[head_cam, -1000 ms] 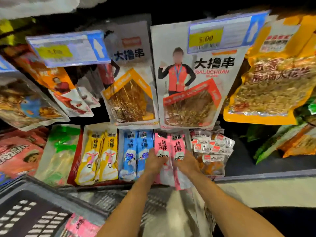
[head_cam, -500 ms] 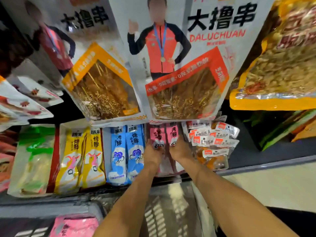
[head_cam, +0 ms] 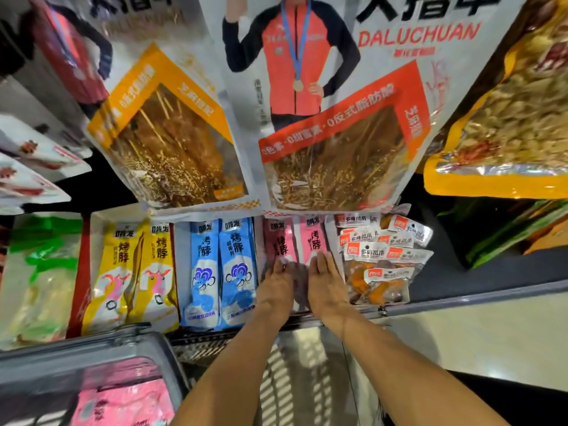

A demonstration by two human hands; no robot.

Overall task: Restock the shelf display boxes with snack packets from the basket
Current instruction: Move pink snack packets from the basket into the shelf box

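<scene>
- Under the fingertips (head_cam: 321, 259), on the shelf (head_cam: 461, 298), pink packets (head_cam: 311, 238) are pressed flat, apparently so the stack is squared.
- The left hand (head_cam: 276, 287) and right hand (head_cam: 325, 282) are laid flat, fingers nearly straight; nothing is gripped.
- Behind the wrists, spare packets (head_cam: 123, 401) are seen in the basket (head_cam: 92, 345).

The single head-worn camera looked forward and slightly downward, very near the shelf (head_cam: 461, 298), with hanging bags (head_cam: 332, 124) overhead and the basket (head_cam: 76, 352) lower left.

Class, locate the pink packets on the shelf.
Head view, centre shelf: pink packets stand between blue packets and clear pouches, touched by the left hand and right hand.
</scene>
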